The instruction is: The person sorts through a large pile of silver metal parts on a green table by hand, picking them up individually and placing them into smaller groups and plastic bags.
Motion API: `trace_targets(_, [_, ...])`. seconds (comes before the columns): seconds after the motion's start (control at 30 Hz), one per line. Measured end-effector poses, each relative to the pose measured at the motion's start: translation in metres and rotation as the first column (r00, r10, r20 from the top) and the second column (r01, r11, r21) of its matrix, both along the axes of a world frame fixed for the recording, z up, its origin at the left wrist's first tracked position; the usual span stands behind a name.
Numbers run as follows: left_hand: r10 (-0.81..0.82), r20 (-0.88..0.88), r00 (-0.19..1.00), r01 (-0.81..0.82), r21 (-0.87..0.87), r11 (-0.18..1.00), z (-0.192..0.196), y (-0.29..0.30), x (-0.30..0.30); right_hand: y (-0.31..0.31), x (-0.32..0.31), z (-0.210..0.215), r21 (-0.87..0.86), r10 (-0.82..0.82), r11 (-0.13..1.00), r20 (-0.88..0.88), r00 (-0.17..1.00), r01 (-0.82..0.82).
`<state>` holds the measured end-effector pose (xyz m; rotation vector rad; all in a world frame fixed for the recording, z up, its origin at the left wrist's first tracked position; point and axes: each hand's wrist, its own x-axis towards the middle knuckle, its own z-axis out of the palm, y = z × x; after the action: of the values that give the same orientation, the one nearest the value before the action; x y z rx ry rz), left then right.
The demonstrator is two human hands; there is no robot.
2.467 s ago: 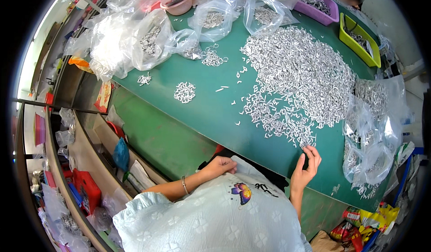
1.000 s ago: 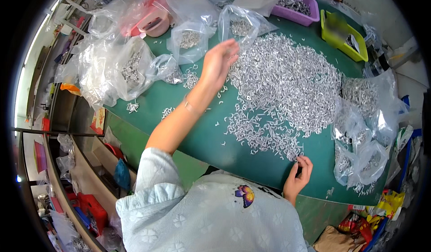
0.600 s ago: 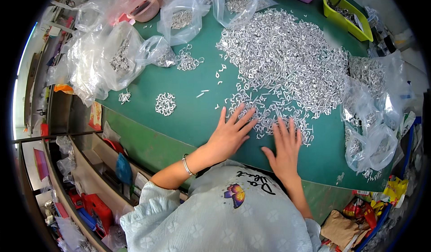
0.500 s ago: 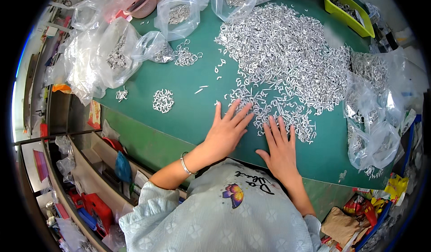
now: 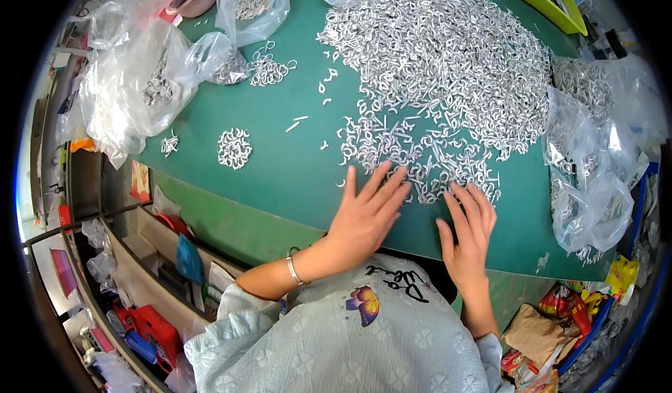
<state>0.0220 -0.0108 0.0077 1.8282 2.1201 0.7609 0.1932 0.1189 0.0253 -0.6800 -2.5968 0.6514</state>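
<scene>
A large heap of small silvery metal hooks and rings (image 5: 441, 57) covers the far middle and right of the green table. Toward me it thins into a looser layer of curved pieces and short straight pins (image 5: 399, 137). Along the near edge of that layer, my left hand (image 5: 367, 211) lies with fingers spread, its fingertips at the pieces. To its right, my right hand (image 5: 470, 228) has its fingers stretched forward and thumb apart, fingertips also at the layer's edge. Neither hand visibly grips a piece; what lies under the fingertips is hidden.
Small piles of rings (image 5: 234, 148), hooks (image 5: 271, 67) and pins (image 5: 169, 143) lie to the left. Clear plastic bags (image 5: 133, 88) crowd the far left, and filled bags (image 5: 588, 162) the right. A yellow-green tray (image 5: 549, 4) stands far right. Shelving (image 5: 150, 267) is below left.
The view has shifted, so the table's things appear higher and the left-hand piles farther left. My right hand has moved right, and both hands have drawn slightly back from the loose pieces.
</scene>
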Motion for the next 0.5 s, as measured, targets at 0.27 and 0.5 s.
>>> trace_targets(0.27, [0.112, 0.023, 0.993, -0.113, 0.032, 0.993, 0.0, -0.004, 0.0, 0.005, -0.018, -0.016, 0.146, -0.009, 0.989, -0.013, 1.0, 0.011])
trace_targets(0.5, [0.098, 0.163, 0.982, -0.114, 0.094, 0.989, 0.002, 0.005, 0.012, 0.002, -0.022, -0.01, 0.158, -0.03, 0.987, 0.014, 0.999, 0.027])
